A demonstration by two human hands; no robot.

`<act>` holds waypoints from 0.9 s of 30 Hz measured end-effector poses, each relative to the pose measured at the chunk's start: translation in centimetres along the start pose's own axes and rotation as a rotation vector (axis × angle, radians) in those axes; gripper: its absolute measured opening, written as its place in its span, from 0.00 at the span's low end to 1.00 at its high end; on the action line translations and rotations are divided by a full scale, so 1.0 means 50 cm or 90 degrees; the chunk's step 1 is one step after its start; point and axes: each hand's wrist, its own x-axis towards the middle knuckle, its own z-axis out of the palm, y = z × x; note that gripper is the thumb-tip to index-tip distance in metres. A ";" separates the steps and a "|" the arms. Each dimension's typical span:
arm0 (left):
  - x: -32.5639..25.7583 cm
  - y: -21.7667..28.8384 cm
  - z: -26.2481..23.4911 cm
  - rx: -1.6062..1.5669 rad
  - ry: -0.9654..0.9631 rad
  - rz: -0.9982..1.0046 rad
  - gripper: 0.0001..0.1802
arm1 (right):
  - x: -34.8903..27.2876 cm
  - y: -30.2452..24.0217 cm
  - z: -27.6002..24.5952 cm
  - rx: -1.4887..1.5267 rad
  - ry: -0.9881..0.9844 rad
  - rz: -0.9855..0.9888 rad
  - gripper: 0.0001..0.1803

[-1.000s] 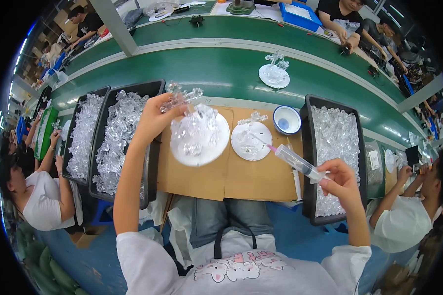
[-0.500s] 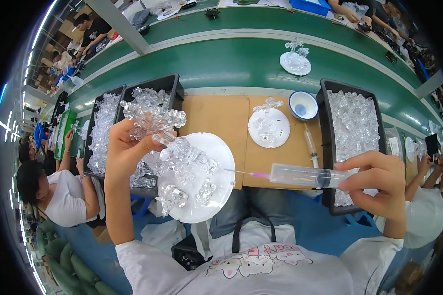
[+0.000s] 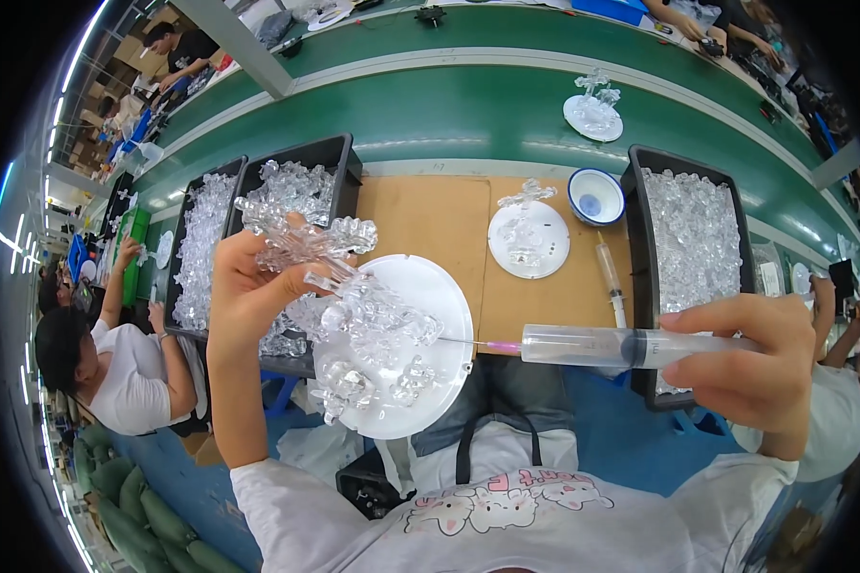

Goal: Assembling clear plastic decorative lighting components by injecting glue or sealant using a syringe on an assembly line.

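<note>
My left hand (image 3: pixel 241 291) is closed around a clear plastic cross-shaped ornament (image 3: pixel 306 237), joined to more clear pieces that stand on a round white base (image 3: pixel 444 392). The base is tilted, its face turned toward the syringe. In my right hand (image 3: pixel 755 358) is a large clear syringe (image 3: pixel 575 346), held level by its plunger end. Its thin needle (image 3: pixel 483 344) with a pink hub points left, and the tip is at the edge of the clear pieces on the base. Whether it touches them, I cannot tell.
On the brown board (image 3: pixel 420 210) lie a white base with a clear cross (image 3: pixel 528 246) and a smaller syringe (image 3: pixel 610 277). A blue-rimmed bowl (image 3: pixel 596 197) stands beside them. Black bins of clear parts (image 3: pixel 693 244) flank the board. Another assembled piece (image 3: pixel 594 113) stands farther back.
The ornament and its base have shifted slightly right, bringing the clear pieces closer to the needle tip. My right hand has moved a little to the right on the syringe's plunger end.
</note>
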 end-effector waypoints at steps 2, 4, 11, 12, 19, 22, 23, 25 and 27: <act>-0.003 0.002 0.004 -0.002 0.018 -0.004 0.11 | 0.006 -0.004 0.001 -0.001 -0.005 -0.003 0.13; -0.004 0.004 0.000 0.001 0.003 -0.004 0.11 | 0.010 -0.010 -0.005 -0.005 -0.009 -0.004 0.15; -0.007 0.001 -0.003 0.015 -0.043 0.023 0.11 | 0.004 -0.019 -0.003 -0.062 -0.018 0.010 0.10; -0.010 0.001 -0.002 0.015 -0.041 0.021 0.11 | 0.005 -0.019 -0.003 -0.081 -0.028 0.010 0.09; -0.010 0.008 0.014 0.006 -0.027 0.002 0.09 | 0.013 -0.027 -0.008 -0.072 -0.030 -0.015 0.13; -0.007 0.010 0.018 -0.007 -0.050 0.002 0.09 | 0.012 -0.027 -0.005 -0.069 -0.031 -0.013 0.13; -0.007 0.008 0.019 -0.011 -0.064 0.002 0.09 | 0.011 -0.027 -0.004 -0.072 -0.031 -0.010 0.13; -0.010 0.004 0.017 0.003 -0.054 -0.009 0.09 | 0.010 -0.030 -0.001 -0.074 -0.030 -0.009 0.12; -0.014 0.003 0.013 0.020 -0.044 -0.021 0.08 | 0.009 -0.036 0.002 -0.100 -0.028 0.019 0.11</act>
